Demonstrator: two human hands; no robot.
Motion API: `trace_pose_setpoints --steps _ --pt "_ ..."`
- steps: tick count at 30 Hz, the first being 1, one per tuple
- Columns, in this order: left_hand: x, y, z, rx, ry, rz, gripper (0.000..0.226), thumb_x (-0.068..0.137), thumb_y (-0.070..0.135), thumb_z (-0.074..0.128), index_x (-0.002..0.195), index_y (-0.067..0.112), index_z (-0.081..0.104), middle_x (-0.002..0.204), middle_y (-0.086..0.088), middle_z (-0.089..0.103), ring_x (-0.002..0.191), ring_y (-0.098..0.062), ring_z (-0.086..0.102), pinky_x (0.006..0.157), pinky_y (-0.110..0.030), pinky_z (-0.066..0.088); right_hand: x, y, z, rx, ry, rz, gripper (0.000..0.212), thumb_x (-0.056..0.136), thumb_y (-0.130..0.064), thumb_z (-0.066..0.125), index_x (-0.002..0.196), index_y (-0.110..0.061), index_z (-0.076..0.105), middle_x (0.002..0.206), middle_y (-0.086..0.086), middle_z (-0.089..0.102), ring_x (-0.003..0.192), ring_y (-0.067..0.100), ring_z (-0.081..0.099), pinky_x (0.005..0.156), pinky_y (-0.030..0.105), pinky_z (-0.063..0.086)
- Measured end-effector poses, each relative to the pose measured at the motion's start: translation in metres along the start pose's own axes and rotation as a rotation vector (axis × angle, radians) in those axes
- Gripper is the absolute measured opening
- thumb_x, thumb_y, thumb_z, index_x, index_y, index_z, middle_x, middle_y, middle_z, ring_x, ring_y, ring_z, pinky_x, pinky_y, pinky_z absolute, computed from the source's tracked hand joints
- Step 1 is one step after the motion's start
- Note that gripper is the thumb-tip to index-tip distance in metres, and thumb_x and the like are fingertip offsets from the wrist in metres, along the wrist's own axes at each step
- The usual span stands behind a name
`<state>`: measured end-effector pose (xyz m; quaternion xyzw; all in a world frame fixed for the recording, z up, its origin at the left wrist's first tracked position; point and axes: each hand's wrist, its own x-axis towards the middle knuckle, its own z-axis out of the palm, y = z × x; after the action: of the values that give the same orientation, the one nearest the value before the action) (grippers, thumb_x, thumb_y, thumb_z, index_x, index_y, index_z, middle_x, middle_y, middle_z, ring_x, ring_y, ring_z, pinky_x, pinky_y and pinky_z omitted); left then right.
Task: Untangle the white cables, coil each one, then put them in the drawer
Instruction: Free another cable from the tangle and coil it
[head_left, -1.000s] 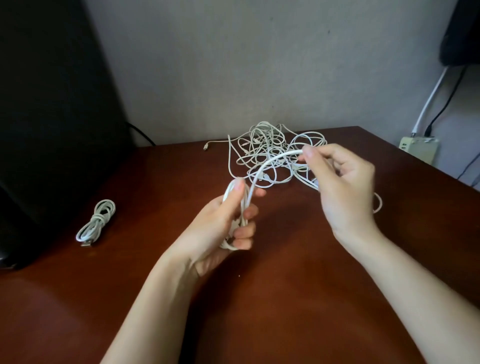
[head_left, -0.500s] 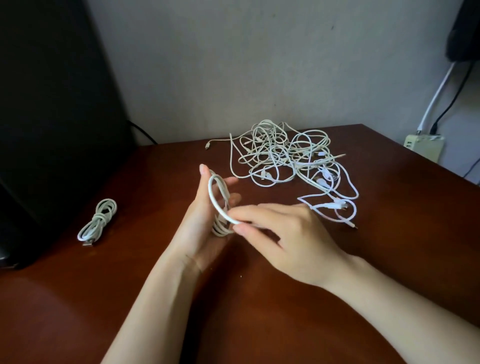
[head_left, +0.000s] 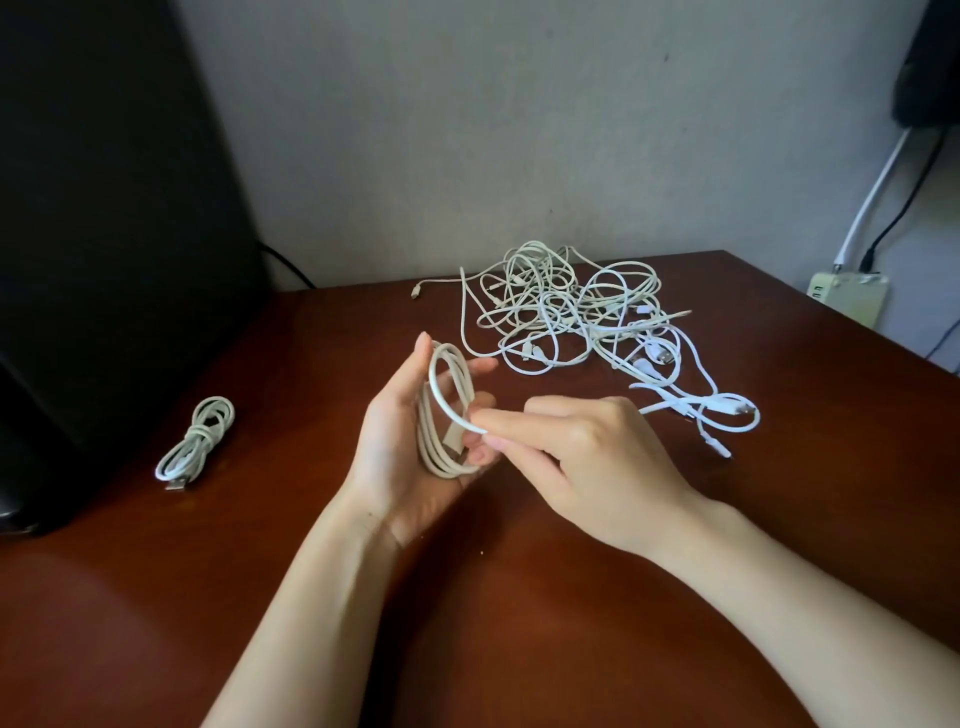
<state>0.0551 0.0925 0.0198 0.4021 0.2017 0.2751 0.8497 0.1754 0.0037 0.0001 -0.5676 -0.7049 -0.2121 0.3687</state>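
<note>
With my left grip (head_left: 397, 447) curled round the half-made coil (head_left: 434, 454) above the worktop (head_left: 519, 623) and my right grip (head_left: 587, 457) pinching its free tail (head_left: 435, 384), I judge that tail should wrap snugly round the loops' middle, end tucked under.

No text, label, brand, number or sign can be read anywhere in view. The plugs of the white cables (head_left: 571, 312) heaped at 12 o'clock on the table (head_left: 519, 623) are too small and blurred to show any marking. The same goes for the pale power strip (head_left: 847, 296) at 2 o'clock.
</note>
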Motion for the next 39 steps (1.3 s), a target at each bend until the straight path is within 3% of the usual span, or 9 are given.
trace_pose_setpoints --steps 9,14,18,21,23,29,34,37,39 --pt "0.006 -0.003 -0.001 0.233 0.122 0.07 0.055 0.097 0.052 0.032 0.101 0.006 0.061 0.059 -0.001 0.037 0.047 -0.014 0.035 0.054 -0.029 0.032 -0.004 -0.005 0.004 0.088 -0.079 -0.062 0.029 0.088 -0.032 0.057 0.109 -0.016 0.071 0.065 -0.007 0.056 0.061 0.012 0.051 0.051 0.03 0.049" --pt "0.006 0.007 -0.002 -0.02 0.119 0.182 0.049 0.099 0.04 0.027 0.096 0.004 0.059 0.051 0.0 0.036 0.035 -0.008 0.03 0.039 -0.016 0.025 0.004 0.002 -0.008 0.118 -0.11 -0.005 0.042 0.09 -0.034 0.053 0.128 -0.016 0.058 0.089 -0.003 0.064 0.087 0.014 0.054 0.084 0.027 0.043" --pt "0.003 0.014 -0.005 -0.214 0.082 0.193 0.046 0.098 0.04 0.026 0.092 0.006 0.057 0.053 0.003 0.033 0.037 -0.005 0.026 0.033 -0.014 0.019 0.007 0.021 -0.024 0.055 -0.266 0.198 0.053 0.084 -0.044 0.056 0.134 -0.029 0.049 0.107 -0.013 0.058 0.104 0.008 0.049 0.095 0.029 0.04" --pt "0.004 0.016 -0.008 -0.279 0.086 0.203 0.045 0.098 0.04 0.026 0.091 0.008 0.057 0.053 0.003 0.033 0.037 -0.005 0.027 0.034 -0.014 0.02 0.004 0.031 -0.029 -0.013 -0.495 0.353 0.053 0.08 -0.047 0.066 0.127 -0.041 0.042 0.112 -0.023 0.048 0.099 0.004 0.054 0.091 0.033 0.046" --pt "0.004 0.017 -0.009 -0.293 0.109 0.214 0.045 0.098 0.04 0.026 0.091 0.008 0.057 0.053 0.003 0.034 0.037 -0.006 0.028 0.033 -0.015 0.021 0.002 0.033 -0.027 0.003 -0.525 0.403 0.049 0.078 -0.044 0.071 0.114 -0.041 0.038 0.109 -0.022 0.048 0.087 0.004 0.059 0.083 0.033 0.05" --pt "0.006 0.017 -0.011 -0.304 0.207 0.265 0.043 0.099 0.038 0.028 0.092 0.007 0.058 0.054 0.002 0.036 0.039 -0.008 0.029 0.035 -0.015 0.022 0.002 0.038 -0.025 -0.008 -0.345 0.418 0.036 0.081 -0.029 0.07 0.091 -0.037 0.037 0.083 -0.015 0.054 0.061 0.0 0.051 0.064 0.031 0.047" --pt "0.006 0.016 -0.011 -0.24 0.265 0.29 0.043 0.099 0.037 0.028 0.095 0.006 0.058 0.053 0.001 0.037 0.041 -0.008 0.028 0.038 -0.016 0.021 0.006 0.031 -0.024 0.118 -0.185 0.419 0.025 0.081 -0.022 0.07 0.081 -0.032 0.048 0.066 -0.014 0.055 0.056 0.008 0.048 0.055 0.025 0.035" --pt "0.007 0.015 -0.01 -0.202 0.242 0.266 0.046 0.099 0.039 0.027 0.096 0.005 0.058 0.053 0.001 0.037 0.041 -0.008 0.028 0.037 -0.015 0.022 0.01 0.033 -0.034 -0.195 -0.182 0.544 0.02 0.082 -0.025 0.062 0.094 -0.034 0.049 0.082 -0.013 0.055 0.068 0.007 0.048 0.064 0.027 0.033" --pt "0.006 0.013 -0.009 -0.176 0.205 0.253 0.048 0.1 0.04 0.026 0.097 0.005 0.058 0.053 0.001 0.037 0.04 -0.008 0.028 0.036 -0.015 0.022 0.008 0.039 -0.042 -0.33 -0.358 0.621 0.037 0.082 -0.033 0.059 0.115 -0.037 0.045 0.107 -0.016 0.05 0.1 0.013 0.05 0.078 0.03 0.036"
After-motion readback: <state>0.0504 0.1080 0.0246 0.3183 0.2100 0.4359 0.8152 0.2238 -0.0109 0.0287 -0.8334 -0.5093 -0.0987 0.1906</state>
